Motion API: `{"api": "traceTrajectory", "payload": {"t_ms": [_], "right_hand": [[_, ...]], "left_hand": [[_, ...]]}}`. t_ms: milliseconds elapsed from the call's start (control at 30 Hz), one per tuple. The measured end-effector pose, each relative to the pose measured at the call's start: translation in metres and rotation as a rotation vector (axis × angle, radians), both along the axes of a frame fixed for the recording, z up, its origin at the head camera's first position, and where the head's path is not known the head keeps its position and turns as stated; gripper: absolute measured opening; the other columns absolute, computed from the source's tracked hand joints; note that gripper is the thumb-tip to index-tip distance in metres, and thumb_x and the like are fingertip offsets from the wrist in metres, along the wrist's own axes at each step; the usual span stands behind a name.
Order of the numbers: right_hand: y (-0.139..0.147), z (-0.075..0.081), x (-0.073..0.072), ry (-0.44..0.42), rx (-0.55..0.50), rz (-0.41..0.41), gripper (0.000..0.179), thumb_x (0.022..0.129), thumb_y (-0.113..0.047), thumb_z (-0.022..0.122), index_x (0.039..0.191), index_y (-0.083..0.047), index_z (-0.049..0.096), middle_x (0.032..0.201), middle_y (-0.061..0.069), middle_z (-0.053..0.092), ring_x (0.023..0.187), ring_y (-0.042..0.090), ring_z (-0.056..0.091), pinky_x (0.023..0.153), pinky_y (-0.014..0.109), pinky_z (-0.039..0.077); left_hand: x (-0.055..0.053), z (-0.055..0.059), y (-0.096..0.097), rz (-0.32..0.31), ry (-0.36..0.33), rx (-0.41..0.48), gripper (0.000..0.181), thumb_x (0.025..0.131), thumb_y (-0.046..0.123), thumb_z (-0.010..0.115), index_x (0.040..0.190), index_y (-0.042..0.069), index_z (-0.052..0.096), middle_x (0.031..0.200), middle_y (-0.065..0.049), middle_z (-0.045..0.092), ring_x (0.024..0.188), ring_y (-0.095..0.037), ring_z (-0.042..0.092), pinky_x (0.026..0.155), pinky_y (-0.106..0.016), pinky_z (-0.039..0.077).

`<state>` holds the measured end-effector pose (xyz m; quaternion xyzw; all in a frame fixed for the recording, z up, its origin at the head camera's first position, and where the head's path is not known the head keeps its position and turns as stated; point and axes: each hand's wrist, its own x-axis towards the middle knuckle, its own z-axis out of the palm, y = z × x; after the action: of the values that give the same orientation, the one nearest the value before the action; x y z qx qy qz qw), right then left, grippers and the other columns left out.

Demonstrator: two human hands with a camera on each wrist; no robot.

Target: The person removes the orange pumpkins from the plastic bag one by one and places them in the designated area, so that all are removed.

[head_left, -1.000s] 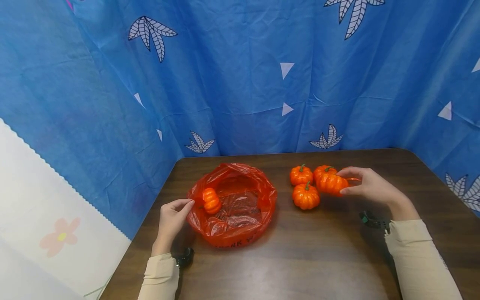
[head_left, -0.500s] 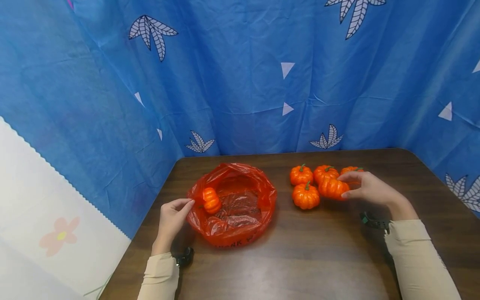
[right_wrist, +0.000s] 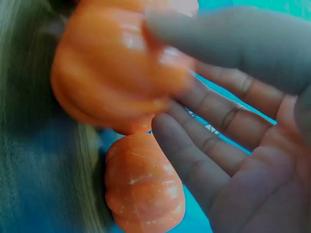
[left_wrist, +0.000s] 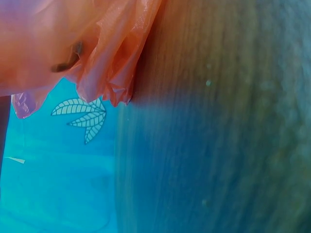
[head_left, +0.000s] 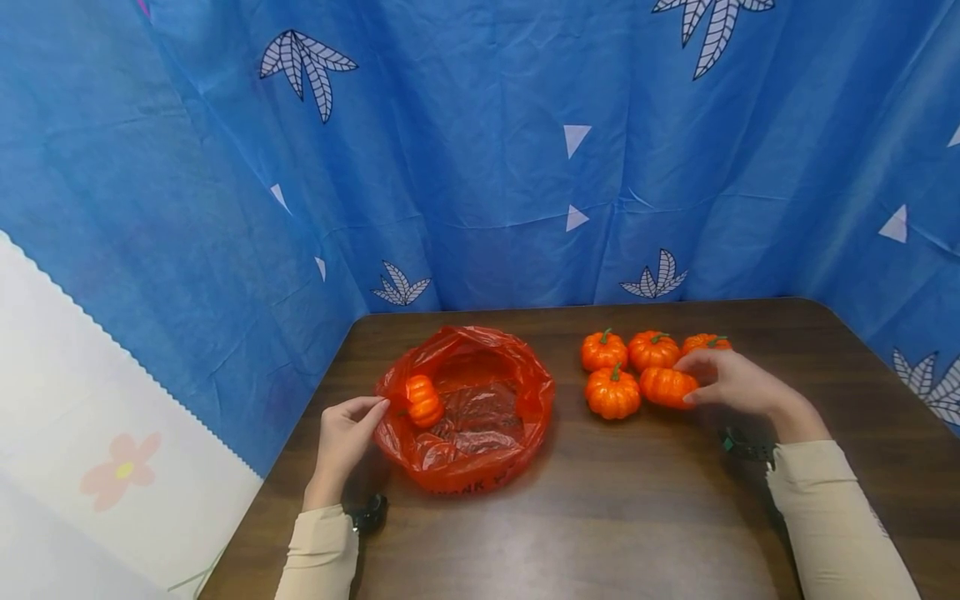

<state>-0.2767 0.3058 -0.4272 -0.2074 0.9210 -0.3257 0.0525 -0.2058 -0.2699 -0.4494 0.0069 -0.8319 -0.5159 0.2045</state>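
My left hand (head_left: 347, 437) pinches the left rim of a red plastic bag (head_left: 480, 479) that stands with its mouth wide. One small orange toy pumpkin (head_left: 424, 402) lies inside, against the bag's left wall. In the left wrist view the red bag (left_wrist: 112, 53) hangs in folds and the hand is out of sight. My right hand (head_left: 742, 385) holds another toy pumpkin (head_left: 666, 388) between thumb and fingers, low at the table. In the right wrist view the thumb lies on this pumpkin (right_wrist: 102, 68), and the other fingers extend behind it.
Close around the held pumpkin sit several more: a front one (head_left: 612, 393), a back left one (head_left: 603, 351), a back middle one (head_left: 653, 351) and one (head_left: 703, 342) partly behind my right hand. A blue curtain (head_left: 495, 167) hangs behind the brown table (head_left: 600, 533).
My right hand has lowered its pumpkin and shifted it slightly right, away from the back middle one, and the pumpkin behind shows more. The left hand and bag have stayed still.
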Motion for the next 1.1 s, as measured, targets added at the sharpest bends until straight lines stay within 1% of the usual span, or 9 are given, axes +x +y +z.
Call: {"api": "traceTrajectory", "payload": {"t_ms": [100, 167, 333, 433, 533, 700, 800, 1033, 1100], "right_hand": [[0.000, 0.000, -0.001, 0.008, -0.003, 0.011, 0.031, 0.083, -0.010, 0.078, 0.112, -0.001, 0.070, 0.112, 0.016, 0.071, 0.099, 0.028, 0.066, 0.085, 0.030, 0.056], [0.000, 0.000, -0.001, 0.012, 0.001, 0.011, 0.029, 0.083, -0.008, 0.078, 0.110, -0.002, 0.071, 0.111, 0.014, 0.072, 0.097, 0.026, 0.065, 0.081, 0.023, 0.054], [0.002, 0.000, -0.001, 0.025, 0.011, 0.011, 0.029, 0.083, -0.010, 0.079, 0.110, -0.003, 0.072, 0.110, 0.013, 0.073, 0.098, 0.027, 0.066, 0.082, 0.023, 0.053], [0.003, -0.001, -0.001, 0.030, 0.008, 0.008, 0.029, 0.083, -0.011, 0.079, 0.110, -0.003, 0.072, 0.109, 0.013, 0.073, 0.097, 0.028, 0.067, 0.082, 0.023, 0.054], [0.004, 0.000, -0.001, 0.037, 0.003, 0.010, 0.029, 0.083, -0.011, 0.079, 0.110, -0.004, 0.073, 0.108, 0.013, 0.074, 0.097, 0.028, 0.068, 0.081, 0.022, 0.054], [0.007, 0.000, -0.001, 0.048, -0.018, 0.015, 0.028, 0.083, -0.011, 0.079, 0.110, -0.004, 0.073, 0.107, 0.012, 0.074, 0.095, 0.022, 0.068, 0.080, 0.022, 0.054], [0.008, 0.001, -0.001, 0.036, -0.029, 0.014, 0.027, 0.084, -0.010, 0.078, 0.110, -0.004, 0.073, 0.107, 0.011, 0.074, 0.093, 0.017, 0.067, 0.080, 0.021, 0.054], [0.008, 0.003, 0.000, -0.009, -0.051, 0.026, 0.026, 0.086, -0.008, 0.076, 0.111, -0.001, 0.072, 0.107, 0.013, 0.075, 0.092, 0.011, 0.067, 0.080, 0.018, 0.054], [0.009, 0.003, 0.001, -0.015, -0.056, 0.035, 0.025, 0.086, -0.007, 0.075, 0.111, 0.000, 0.072, 0.107, 0.014, 0.075, 0.092, 0.010, 0.067, 0.080, 0.017, 0.054]], "left_hand": [[-0.001, -0.001, -0.001, 0.008, -0.010, 0.001, 0.019, 0.089, 0.017, 0.076, 0.099, 0.000, 0.078, 0.095, -0.021, 0.076, 0.069, -0.001, 0.066, 0.064, -0.016, 0.057], [-0.001, 0.000, 0.000, 0.015, -0.022, -0.006, 0.019, 0.090, 0.014, 0.076, 0.099, -0.002, 0.078, 0.095, -0.022, 0.076, 0.068, -0.001, 0.066, 0.064, -0.016, 0.056], [0.001, 0.002, 0.002, 0.029, -0.050, -0.021, 0.018, 0.091, 0.011, 0.074, 0.100, -0.004, 0.077, 0.096, -0.023, 0.076, 0.068, 0.001, 0.065, 0.065, -0.014, 0.056], [0.001, 0.002, 0.002, 0.029, -0.041, -0.016, 0.018, 0.090, 0.013, 0.075, 0.100, -0.002, 0.078, 0.096, -0.022, 0.076, 0.069, 0.001, 0.065, 0.065, -0.014, 0.056], [0.002, 0.004, 0.003, 0.031, -0.035, -0.010, 0.018, 0.090, 0.012, 0.075, 0.099, -0.002, 0.078, 0.096, -0.022, 0.076, 0.070, 0.001, 0.065, 0.066, -0.014, 0.056], [0.011, 0.021, 0.013, 0.021, -0.023, -0.014, 0.016, 0.090, 0.007, 0.074, 0.098, -0.006, 0.076, 0.094, -0.026, 0.075, 0.068, 0.002, 0.064, 0.065, -0.013, 0.055], [0.014, 0.026, 0.016, 0.011, -0.010, -0.033, 0.016, 0.090, 0.006, 0.073, 0.097, -0.009, 0.076, 0.093, -0.027, 0.074, 0.067, 0.001, 0.064, 0.064, -0.013, 0.055], [0.001, 0.000, 0.000, 0.002, 0.031, -0.015, 0.018, 0.089, 0.015, 0.077, 0.095, -0.001, 0.079, 0.091, -0.021, 0.076, 0.069, -0.001, 0.066, 0.064, -0.015, 0.056], [0.001, 0.000, 0.000, -0.002, 0.039, -0.017, 0.018, 0.089, 0.016, 0.077, 0.095, -0.001, 0.079, 0.090, -0.021, 0.076, 0.069, -0.002, 0.066, 0.064, -0.016, 0.057]]}}
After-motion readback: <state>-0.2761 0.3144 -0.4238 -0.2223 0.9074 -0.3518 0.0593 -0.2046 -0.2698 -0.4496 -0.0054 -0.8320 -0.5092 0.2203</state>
